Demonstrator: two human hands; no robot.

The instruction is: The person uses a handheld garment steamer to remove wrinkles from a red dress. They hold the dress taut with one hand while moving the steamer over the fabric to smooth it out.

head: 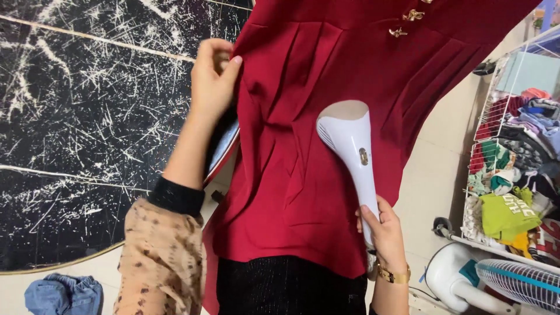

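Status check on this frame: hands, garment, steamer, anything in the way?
Left hand pinching the red garment at its edge. Right hand gripping the white steamer, head against the fabric. Nothing between steamer and cloth; wire laundry rack off to the side.

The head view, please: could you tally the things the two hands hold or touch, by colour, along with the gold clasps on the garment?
Red: 1, the garment, its edge pinched by the left hand
White: 1, the steamer, gripped by the right hand
Gold: 2, the clasps near the top
Total: 4
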